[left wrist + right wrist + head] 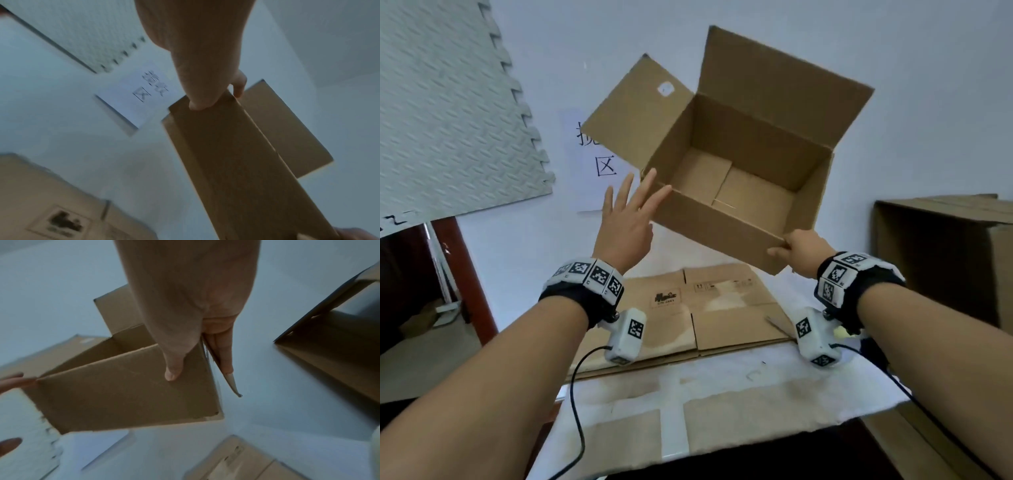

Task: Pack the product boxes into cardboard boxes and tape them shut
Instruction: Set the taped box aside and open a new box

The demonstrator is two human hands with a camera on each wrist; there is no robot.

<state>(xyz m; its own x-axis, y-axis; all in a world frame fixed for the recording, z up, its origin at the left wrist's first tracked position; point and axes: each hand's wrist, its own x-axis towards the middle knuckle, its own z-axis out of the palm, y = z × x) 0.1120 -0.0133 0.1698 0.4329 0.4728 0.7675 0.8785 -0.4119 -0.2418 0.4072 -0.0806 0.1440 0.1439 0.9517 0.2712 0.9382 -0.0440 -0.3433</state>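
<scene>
An empty brown cardboard box point(736, 185) hangs tilted in the air in front of the wall, its top flaps standing open. My right hand point(789, 247) grips its near right corner, with the thumb point(172, 373) on the outer wall and the fingers point(225, 358) round the corner. My left hand point(635, 202) is spread with straight fingers, and its fingertips point(197, 104) touch the box's near left corner point(226, 146). No product boxes are in view.
Flattened cardboard boxes point(709, 308) lie on the white-covered table point(722, 383) below my hands. A large cardboard box point(945, 260) stands at the right. A grey foam mat point(448, 113) and a paper sign point(592, 171) hang on the wall.
</scene>
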